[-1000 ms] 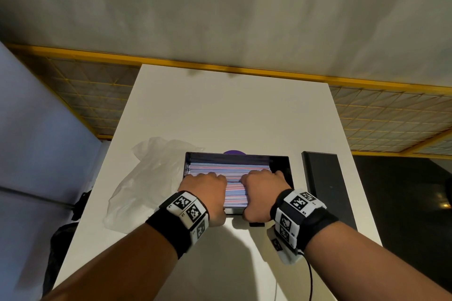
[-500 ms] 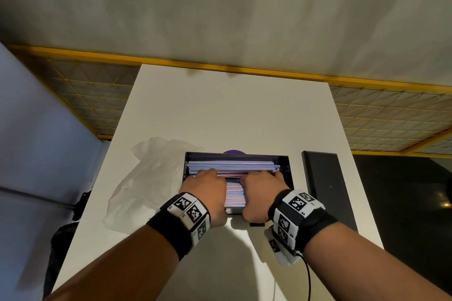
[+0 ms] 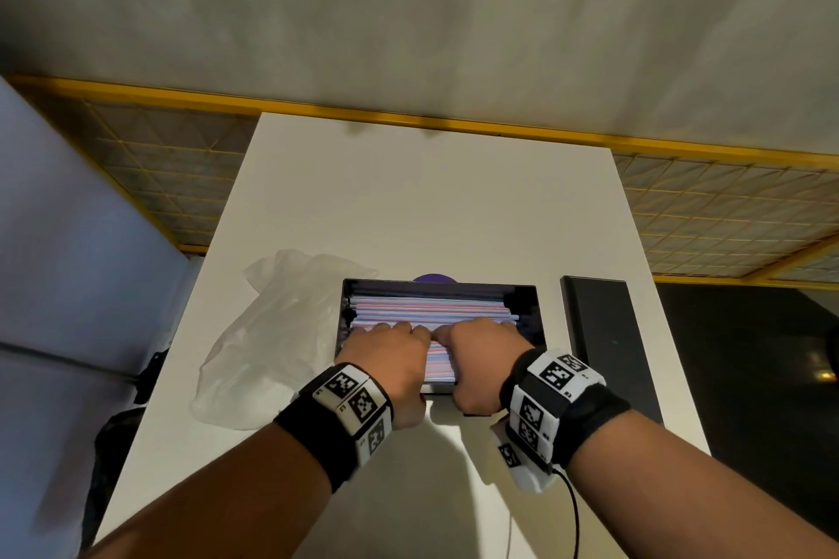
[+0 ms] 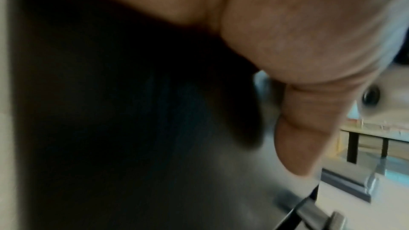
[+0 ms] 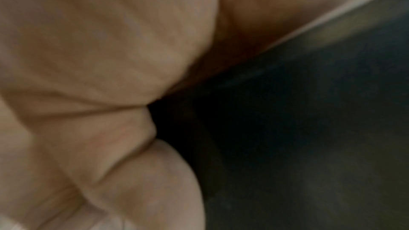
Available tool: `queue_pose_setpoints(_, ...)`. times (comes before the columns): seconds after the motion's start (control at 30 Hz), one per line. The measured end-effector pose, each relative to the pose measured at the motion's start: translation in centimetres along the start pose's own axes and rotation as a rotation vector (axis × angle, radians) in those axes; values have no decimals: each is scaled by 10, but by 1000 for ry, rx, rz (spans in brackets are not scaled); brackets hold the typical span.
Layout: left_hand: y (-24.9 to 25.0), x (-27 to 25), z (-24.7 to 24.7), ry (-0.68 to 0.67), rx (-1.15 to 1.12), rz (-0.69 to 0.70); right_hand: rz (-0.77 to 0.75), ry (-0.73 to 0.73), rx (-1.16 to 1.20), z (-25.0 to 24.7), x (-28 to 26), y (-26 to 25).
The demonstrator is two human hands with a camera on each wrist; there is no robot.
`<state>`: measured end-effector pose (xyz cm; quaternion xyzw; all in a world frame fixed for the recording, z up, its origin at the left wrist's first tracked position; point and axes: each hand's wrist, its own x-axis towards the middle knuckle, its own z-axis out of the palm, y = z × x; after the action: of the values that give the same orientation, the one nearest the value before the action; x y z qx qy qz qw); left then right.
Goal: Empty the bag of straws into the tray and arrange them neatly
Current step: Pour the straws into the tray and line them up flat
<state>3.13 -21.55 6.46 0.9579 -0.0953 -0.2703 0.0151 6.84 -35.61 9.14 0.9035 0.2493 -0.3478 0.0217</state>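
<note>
resting side by side in the black tray (image 3: pixel 529 293), the left hand (image 3: pixel 391 359) and right hand (image 3: pixel 482 354) lie knuckles-up on the pink-and-blue straws (image 3: pixel 431 309) — fingers curled down onto the pile, though whether they pinch any i cannot tell. the empty plastic bag (image 3: pixel 272 331) lies crumpled on the white table (image 3: pixel 431 195), touching the tray's left side.

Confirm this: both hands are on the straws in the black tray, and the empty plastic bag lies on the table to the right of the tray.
Not quite. The plastic bag lies to the left of the tray, as the head view shows. The rest holds: the left hand and right hand are both on the straws in the tray.
</note>
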Motion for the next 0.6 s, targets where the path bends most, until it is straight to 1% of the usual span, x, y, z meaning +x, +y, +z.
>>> queue_pose_setpoints(0.07,-3,1,1,15,-7,9,11,-5,-14,-1,2,2)
queue_pose_setpoints(0.17,-7,-1,1,45,-1,-5,106,17,-48,-1,0,9)
queue_pose_setpoints(0.23,-7,-2,1,45,2,-7,122,10,-55,0,-1,10)
queue_pose_setpoints(0.4,-3,-3,-4,10,17,-1,89,21,-27,3,-1,5)
queue_pose_setpoints(0.5,1,-1,-9,20,-31,27,51,26,-49,4,0,2)
queue_pose_setpoints(0.6,3,1,-9,-3,-41,48,63,-1,-34,2,1,0)
